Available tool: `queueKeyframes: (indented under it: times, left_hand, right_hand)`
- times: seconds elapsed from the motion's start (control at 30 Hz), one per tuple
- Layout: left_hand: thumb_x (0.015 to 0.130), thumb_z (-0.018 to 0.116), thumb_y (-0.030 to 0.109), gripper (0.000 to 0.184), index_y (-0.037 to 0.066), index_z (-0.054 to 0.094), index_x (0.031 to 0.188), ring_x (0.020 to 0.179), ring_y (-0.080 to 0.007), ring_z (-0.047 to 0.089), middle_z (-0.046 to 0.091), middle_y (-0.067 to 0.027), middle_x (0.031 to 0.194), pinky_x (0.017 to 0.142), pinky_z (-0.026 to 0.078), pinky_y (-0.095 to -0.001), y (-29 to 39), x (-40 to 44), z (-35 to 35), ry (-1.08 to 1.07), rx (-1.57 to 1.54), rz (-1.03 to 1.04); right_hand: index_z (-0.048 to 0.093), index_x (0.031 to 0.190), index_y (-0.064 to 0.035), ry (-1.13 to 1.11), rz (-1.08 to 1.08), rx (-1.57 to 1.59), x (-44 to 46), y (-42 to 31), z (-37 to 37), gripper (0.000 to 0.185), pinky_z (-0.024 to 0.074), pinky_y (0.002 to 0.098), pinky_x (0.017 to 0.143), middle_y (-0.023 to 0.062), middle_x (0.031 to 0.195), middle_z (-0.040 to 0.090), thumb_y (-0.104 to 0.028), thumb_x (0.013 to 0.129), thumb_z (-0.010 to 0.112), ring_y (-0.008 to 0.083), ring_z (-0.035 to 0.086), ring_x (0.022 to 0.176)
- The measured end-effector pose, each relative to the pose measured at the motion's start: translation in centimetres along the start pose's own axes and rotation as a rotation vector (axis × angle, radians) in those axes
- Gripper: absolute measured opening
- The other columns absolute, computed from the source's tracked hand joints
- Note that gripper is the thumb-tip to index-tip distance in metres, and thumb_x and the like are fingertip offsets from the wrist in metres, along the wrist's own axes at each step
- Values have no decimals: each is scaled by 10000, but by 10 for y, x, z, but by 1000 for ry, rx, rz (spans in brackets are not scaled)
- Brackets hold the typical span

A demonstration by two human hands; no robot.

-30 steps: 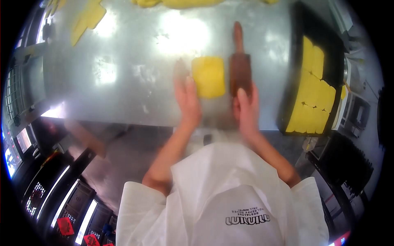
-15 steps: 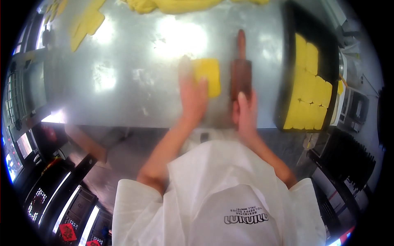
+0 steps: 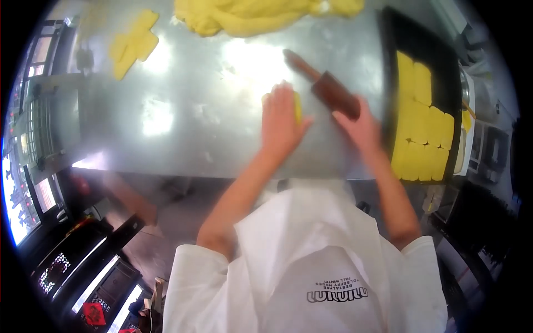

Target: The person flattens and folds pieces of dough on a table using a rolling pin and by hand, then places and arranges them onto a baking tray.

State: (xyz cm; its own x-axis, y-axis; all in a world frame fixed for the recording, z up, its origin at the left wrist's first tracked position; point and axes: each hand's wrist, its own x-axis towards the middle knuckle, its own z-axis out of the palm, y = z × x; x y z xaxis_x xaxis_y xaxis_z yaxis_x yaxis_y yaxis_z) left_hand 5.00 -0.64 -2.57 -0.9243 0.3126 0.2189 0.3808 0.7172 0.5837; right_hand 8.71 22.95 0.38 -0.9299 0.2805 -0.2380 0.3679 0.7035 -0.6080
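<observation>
My left hand [image 3: 281,119] lies flat over a small yellow dough piece [image 3: 298,107] on the metal table, fingers stretched out and covering most of it. My right hand [image 3: 362,129] is closed around the near end of a dark wooden rolling pin [image 3: 335,95]. The pin slants, its far handle pointing up and to the left, and sits to the right of the dough piece, apart from it. My palm hides the pin's near handle.
On the right, a black tray [image 3: 413,34] holds several flat yellow dough pieces [image 3: 420,125]. A large mass of yellow dough [image 3: 239,16] lies at the table's far edge. Flat dough scraps [image 3: 135,44] are at the far left of the metal table [image 3: 194,133].
My left hand has shifted from the dough piece's left side to on top of it. The rolling pin, in my right hand, has turned from upright in view to slanting left.
</observation>
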Motion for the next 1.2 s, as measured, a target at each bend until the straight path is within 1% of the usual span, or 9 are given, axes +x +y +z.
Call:
queueKeyframes:
  times: [0.13,0.2,0.23,0.3,0.4,0.67,0.8,1.07,1.2]
  left_hand:
    - [1022,603,109,538,9,474,1535,1409,-366,478,489,-202,1552,1139,399,-466,-25,-9,-55,281,-135,-113]
    - [1020,608,105,295,1,674,1288,1201,-368,613,661,-191,1262,977,501,-457,-47,-14,-83,359,-59,-166]
    - [1028,601,129,202,5,691,1159,1106,-376,625,669,-186,1142,909,505,-466,-55,-13,-86,207,92,-133]
    - [1043,588,178,256,13,725,902,915,-391,651,684,-176,901,772,512,-483,-67,-16,-85,-101,387,-65]
    - [1066,547,273,450,22,637,704,780,-432,610,630,-196,730,693,461,-539,-80,11,-69,9,393,-130]
    - [1047,545,248,392,29,635,734,733,-436,599,644,-206,763,668,441,-555,-86,-39,-55,33,276,-88]
    - [1056,516,225,388,42,641,738,751,-413,605,641,-181,741,686,440,-543,-103,11,-62,-46,325,-108]
    - [1041,538,237,390,30,595,715,727,-417,570,619,-192,764,653,428,-528,-77,-65,-59,37,318,-89]
    - [1057,531,228,387,41,591,723,732,-413,567,606,-179,750,662,425,-540,-86,-21,-71,-101,273,-67]
  right_hand:
    - [535,1450,-175,-143,-305,-34,15,-15,-15,709,563,448,893,173,1163,749,-491,874,801,375,726,1050]
    - [543,1448,-188,-282,-470,-106,19,-28,-21,704,563,456,859,163,1139,752,-516,874,785,372,725,1019]
    - [543,1451,-192,-369,-526,-128,21,-43,-20,707,562,460,839,159,1128,752,-530,875,774,370,724,1003]
    - [566,1428,-207,-453,-571,-181,29,-61,-3,662,551,477,756,155,1016,757,-586,903,705,373,725,906]
    - [583,1397,-180,-234,-565,-245,72,-64,30,644,549,484,736,159,931,758,-606,921,664,382,725,845]
    - [523,1485,-170,-290,-581,-258,22,-53,22,875,570,461,768,154,920,764,-689,816,744,383,740,840]
    - [526,1476,-153,-169,-458,-129,70,-66,38,822,555,463,680,135,846,751,-658,859,722,369,727,758]
    - [467,1548,-176,-181,-657,-233,-17,-36,33,964,556,454,708,145,885,748,-650,781,809,364,726,790]
    - [438,1573,-165,-326,-352,-120,5,-62,17,984,553,440,710,140,913,753,-625,792,821,348,729,808]
